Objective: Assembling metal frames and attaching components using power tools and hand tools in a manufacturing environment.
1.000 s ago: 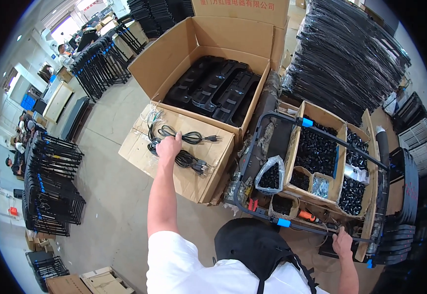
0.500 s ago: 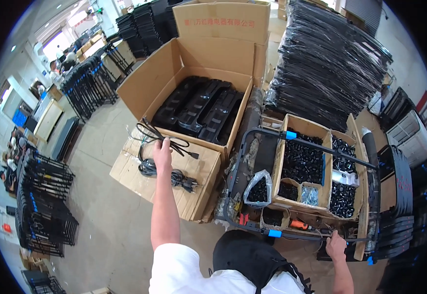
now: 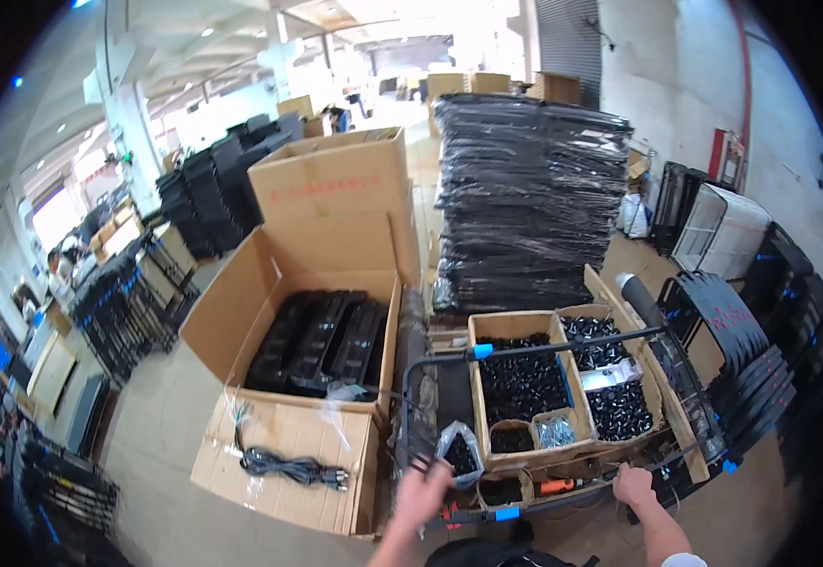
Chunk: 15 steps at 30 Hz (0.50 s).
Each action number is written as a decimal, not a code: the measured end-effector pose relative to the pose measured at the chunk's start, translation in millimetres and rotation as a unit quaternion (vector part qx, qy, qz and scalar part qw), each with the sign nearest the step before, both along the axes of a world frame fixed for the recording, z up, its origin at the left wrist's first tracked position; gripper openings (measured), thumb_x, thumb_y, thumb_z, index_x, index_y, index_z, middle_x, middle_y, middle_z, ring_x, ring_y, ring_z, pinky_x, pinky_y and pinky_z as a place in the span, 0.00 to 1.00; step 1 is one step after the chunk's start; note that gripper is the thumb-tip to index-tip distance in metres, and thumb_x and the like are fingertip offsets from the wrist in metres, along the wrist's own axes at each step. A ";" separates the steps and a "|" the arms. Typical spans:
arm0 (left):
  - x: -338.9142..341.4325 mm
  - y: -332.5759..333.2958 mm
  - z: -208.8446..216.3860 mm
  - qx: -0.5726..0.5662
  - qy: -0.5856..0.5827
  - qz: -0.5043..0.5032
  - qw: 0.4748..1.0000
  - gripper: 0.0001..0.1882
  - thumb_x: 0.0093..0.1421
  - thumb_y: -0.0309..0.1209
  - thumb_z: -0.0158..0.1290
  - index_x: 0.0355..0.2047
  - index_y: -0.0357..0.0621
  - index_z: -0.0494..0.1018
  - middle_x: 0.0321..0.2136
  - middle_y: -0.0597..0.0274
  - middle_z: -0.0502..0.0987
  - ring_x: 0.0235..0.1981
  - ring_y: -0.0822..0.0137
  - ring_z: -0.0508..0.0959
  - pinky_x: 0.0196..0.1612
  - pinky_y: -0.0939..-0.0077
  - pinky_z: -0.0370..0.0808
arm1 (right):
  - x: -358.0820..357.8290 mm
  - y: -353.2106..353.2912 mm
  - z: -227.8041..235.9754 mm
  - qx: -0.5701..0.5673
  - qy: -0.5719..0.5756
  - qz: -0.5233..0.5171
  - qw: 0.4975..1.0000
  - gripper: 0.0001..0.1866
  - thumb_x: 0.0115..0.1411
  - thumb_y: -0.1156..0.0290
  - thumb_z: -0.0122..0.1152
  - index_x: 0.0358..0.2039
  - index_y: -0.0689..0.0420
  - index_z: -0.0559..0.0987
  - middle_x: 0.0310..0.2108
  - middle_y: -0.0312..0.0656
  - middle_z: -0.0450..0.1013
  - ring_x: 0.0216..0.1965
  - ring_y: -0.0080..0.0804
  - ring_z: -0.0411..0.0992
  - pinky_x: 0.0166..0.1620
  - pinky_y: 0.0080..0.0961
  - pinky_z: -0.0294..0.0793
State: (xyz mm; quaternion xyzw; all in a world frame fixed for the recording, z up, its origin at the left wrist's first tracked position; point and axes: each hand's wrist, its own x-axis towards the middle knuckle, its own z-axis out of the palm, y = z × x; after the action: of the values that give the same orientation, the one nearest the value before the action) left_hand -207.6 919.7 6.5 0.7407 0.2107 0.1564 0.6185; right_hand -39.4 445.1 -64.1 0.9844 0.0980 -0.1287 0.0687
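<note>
My left hand [image 3: 421, 493], blurred by motion, is closed beside the left end of a black tubular frame [image 3: 572, 342] with blue clips. A black power cord shows at its fingers, with a thin length trailing toward the carton; the rest is smeared. My right hand [image 3: 634, 484] grips the near bar of the frame at the right. The frame lies over the parts boxes. Another bundled black power cord [image 3: 289, 468] with a plug rests on a closed cardboard box [image 3: 336, 510] to the left.
Behind that box, an open carton [image 3: 227, 302] holds black moulded parts. Under the frame are bins of black fittings [image 3: 525, 378], silver screws [image 3: 555, 432], a plastic bag of small parts [image 3: 459, 454] and an orange-handled tool [image 3: 556, 487]. A wrapped black stack [image 3: 530, 208] stands behind.
My left hand has swung right and nearer, from above the closed box to the frame's left side, carrying the cord. The view has tilted up; my right hand remains on the bar.
</note>
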 end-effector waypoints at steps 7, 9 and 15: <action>-28.3 -93.8 -41.7 -0.075 0.050 -0.363 0.928 0.24 0.75 0.41 0.51 0.66 0.41 0.70 0.46 0.49 0.83 0.44 0.59 0.81 0.48 0.60 0.77 | -62.7 125.2 69.9 0.497 0.293 0.085 0.813 0.35 0.68 0.60 0.63 0.70 0.63 0.67 0.55 0.52 0.80 0.55 0.41 0.79 0.58 0.36 0.79; -29.7 -109.1 -47.3 0.006 -0.109 -0.355 0.929 0.22 0.75 0.41 0.52 0.64 0.44 0.69 0.38 0.60 0.80 0.36 0.69 0.76 0.40 0.66 0.76 | -64.4 149.4 59.5 0.596 0.339 0.067 0.725 0.33 0.70 0.65 0.61 0.71 0.63 0.65 0.57 0.49 0.79 0.56 0.37 0.78 0.60 0.35 0.77; -30.3 -107.7 -13.6 -0.055 0.045 -0.409 0.910 0.17 0.74 0.41 0.55 0.53 0.42 0.76 0.32 0.64 0.81 0.31 0.72 0.77 0.35 0.71 0.75 | -56.1 163.9 60.3 0.750 0.388 -0.152 0.513 0.18 0.76 0.67 0.52 0.60 0.61 0.76 0.43 0.38 0.78 0.44 0.31 0.77 0.51 0.30 0.76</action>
State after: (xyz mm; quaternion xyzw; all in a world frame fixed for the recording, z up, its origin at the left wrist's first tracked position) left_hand -237.9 812.0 -7.1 0.7329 -0.0753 -0.1558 0.6579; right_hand -95.5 608.9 -3.8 0.5217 0.0235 -0.3845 -0.7612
